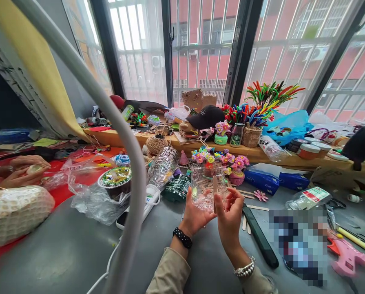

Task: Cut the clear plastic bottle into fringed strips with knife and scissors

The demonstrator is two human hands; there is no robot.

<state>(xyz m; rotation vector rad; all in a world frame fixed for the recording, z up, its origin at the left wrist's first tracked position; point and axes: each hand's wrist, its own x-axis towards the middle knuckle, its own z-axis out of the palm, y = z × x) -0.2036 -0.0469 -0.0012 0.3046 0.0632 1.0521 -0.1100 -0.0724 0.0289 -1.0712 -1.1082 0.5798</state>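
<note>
Near the middle of the table, my left hand is closed around the lower part of a clear plastic container. Its exact kind is hard to make out. My right hand pinches a wooden craft stick, upright against the container's near right side. Several loose craft sticks lie to the right of and behind my hands. A long dark-green cutter-like tool rests just right of my right wrist. The clear, green-labelled bottle lies left of the container.
A white lamp arm crosses the left foreground. Another person's hands hold something at far left. A pink glue gun, a clear bottle, tissue packs and a power strip are around. Crocheted flowers stand behind.
</note>
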